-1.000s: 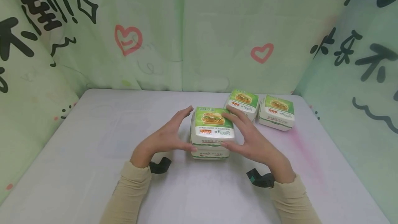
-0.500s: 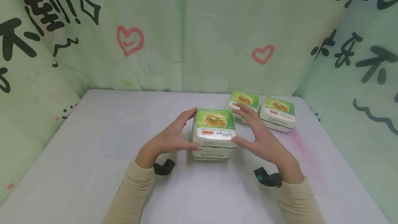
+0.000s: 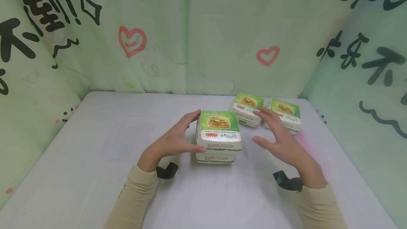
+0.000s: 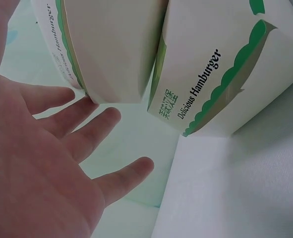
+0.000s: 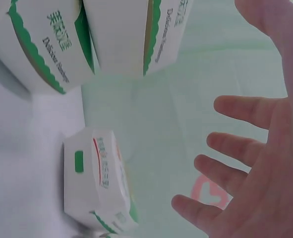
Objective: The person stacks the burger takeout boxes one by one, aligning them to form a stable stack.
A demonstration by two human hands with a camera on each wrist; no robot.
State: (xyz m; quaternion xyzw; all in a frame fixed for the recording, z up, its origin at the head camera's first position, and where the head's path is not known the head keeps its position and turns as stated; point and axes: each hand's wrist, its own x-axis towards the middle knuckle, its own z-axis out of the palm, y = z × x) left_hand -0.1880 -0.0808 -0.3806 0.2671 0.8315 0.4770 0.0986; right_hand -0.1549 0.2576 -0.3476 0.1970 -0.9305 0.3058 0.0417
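Two paper hamburger boxes stand stacked in the middle of the table. The upper box [image 3: 219, 124] has a green lid with a burger picture; the lower box [image 3: 216, 157] shows only its front edge in the head view. Along the stack's left side is my left hand [image 3: 173, 139], thumb at the front corner and fingers behind. In the left wrist view its fingers are spread, with fingertips at the upper box's [image 4: 111, 44] edge. My right hand [image 3: 283, 142] hovers apart, right of the stack, fingers spread and holding nothing.
Two similar hamburger boxes lie at the back right, one nearer the middle [image 3: 245, 112] and another farther right [image 3: 287, 109], partly behind my right fingers. A white cloth covers the table [image 3: 95, 144]. Green printed curtains [image 3: 216, 31] enclose the back and sides.
My right hand has come off the upper box and moved away to the right. The left hand stays by the stack. The boxes keep their places.
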